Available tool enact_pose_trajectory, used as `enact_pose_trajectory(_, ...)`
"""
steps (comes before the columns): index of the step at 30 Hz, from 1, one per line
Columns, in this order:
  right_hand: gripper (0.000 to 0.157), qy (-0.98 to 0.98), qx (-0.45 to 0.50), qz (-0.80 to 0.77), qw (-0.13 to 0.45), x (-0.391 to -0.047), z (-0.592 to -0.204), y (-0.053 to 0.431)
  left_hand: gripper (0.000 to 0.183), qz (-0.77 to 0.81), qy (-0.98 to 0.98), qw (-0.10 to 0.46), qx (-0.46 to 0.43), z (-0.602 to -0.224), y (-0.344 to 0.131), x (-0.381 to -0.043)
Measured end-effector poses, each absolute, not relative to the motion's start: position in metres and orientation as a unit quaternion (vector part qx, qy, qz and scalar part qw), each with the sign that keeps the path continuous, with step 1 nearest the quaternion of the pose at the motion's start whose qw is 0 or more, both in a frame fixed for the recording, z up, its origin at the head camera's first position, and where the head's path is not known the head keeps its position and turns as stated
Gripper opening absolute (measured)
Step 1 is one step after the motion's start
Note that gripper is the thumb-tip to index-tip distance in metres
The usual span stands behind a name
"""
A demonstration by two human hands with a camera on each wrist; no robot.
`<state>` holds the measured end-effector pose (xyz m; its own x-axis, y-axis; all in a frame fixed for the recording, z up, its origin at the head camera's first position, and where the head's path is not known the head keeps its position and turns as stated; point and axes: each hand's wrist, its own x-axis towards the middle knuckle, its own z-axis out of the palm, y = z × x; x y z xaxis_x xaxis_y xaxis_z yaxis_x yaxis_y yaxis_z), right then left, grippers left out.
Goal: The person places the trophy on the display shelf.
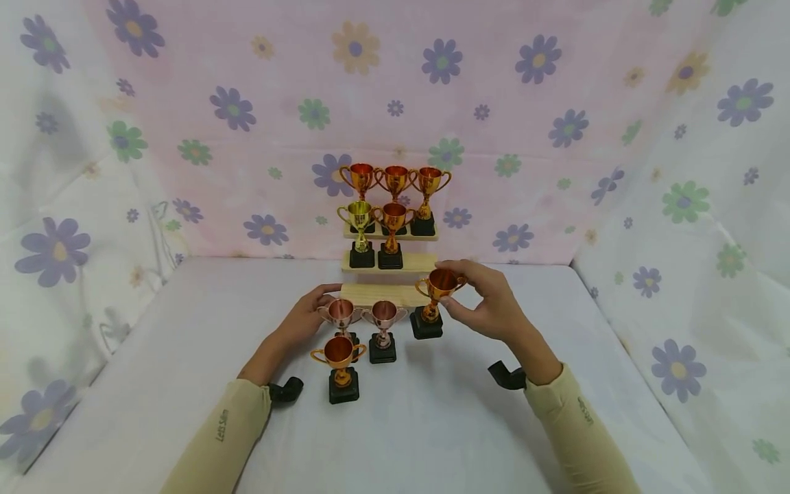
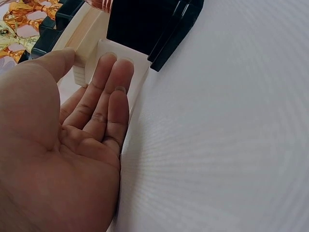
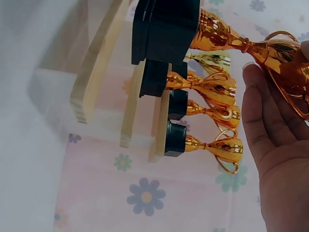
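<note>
A flowered cloth (image 1: 382,89) fills the upper part of the frame and both sides. Below it the white table (image 1: 395,439) spreads across the lower half. My beige sleeves (image 1: 216,432) come in from the lower left and lower right. At the centre stands a stand with three wooden shelves, its lowest shelf (image 1: 382,295) nearest me.

My left hand (image 1: 304,319) is left of centre, at the left end of that shelf. In the left wrist view its thumb touches the board, and the other fingers (image 2: 119,104) lie close together, nearly straight. My right hand (image 1: 494,302), right of centre, pinches a gold trophy (image 1: 441,283) by its cup between thumb and fingers. It is upright, slightly tilted, at the right end of the lowest shelf; I cannot tell if its black base touches anything.

Three gold trophies (image 1: 396,178) stand on the top shelf, a yellow trophy (image 1: 361,217) and an orange-gold trophy (image 1: 393,218) on the middle one. On the table, just below centre, stand two pink trophies (image 1: 384,314), the left one partly behind a front trophy (image 1: 339,351). A small black piece (image 1: 286,391) juts from each cuff.
</note>
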<state>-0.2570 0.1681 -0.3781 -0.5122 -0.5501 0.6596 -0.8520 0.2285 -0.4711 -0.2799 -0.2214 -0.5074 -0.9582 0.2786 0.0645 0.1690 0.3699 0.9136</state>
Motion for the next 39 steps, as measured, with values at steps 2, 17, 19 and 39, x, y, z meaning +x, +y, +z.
enact_pose_trajectory(2,0.055,-0.764,0.457,0.419,0.180,-0.260,-0.378,0.167,0.060,0.544,0.827,0.049,0.134,-0.506,-0.222,-0.280)
enact_pose_trajectory(17,0.051,-0.776,0.441,0.406,0.199,-0.291,-0.366,0.164,0.061,0.548,0.824,0.054,0.130,-0.504,-0.221,-0.283)
enact_pose_trajectory(19,0.051,-0.778,0.435,0.408,0.197,-0.296,-0.366,0.165,0.060,0.549,0.824,0.054,0.128,-0.504,-0.221,-0.282)
enact_pose_trajectory(39,0.050,-0.779,0.397,0.444,0.195,-0.329,-0.358,0.163,0.059,0.546,0.825,0.053,0.133,-0.505,-0.222,-0.278)
